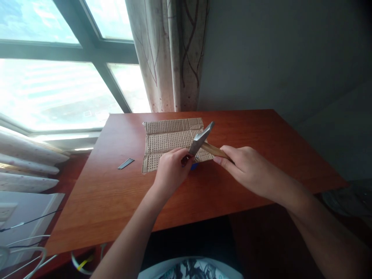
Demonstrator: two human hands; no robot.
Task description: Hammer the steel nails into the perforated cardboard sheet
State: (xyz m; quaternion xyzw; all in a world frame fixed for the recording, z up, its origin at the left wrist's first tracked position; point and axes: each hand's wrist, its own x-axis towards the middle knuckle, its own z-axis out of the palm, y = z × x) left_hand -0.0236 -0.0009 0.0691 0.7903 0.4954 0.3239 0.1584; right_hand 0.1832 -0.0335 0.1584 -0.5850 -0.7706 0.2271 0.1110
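My right hand [244,164] is wrapped round the wooden handle of a hammer [202,138]. Its metal head slants over the fingertips of my left hand [173,169], close to them or touching. The thumb and fingers of my left hand are pinched together; what they hold, if anything, is hidden under the hammer head. Below those fingertips shows a bit of a blue object [194,166], mostly covered. Behind both hands lies a creased sheet of perforated brown cardboard [171,138]. Several thin metal nails or rods [126,163] lie side by side to the left.
The reddish wooden table [116,201] carries all of this. Beyond its left side are a window [49,93] and a socket panel with cables [23,248]. A patterned curtain [171,58] hangs behind the far edge, beside a grey wall [276,58].
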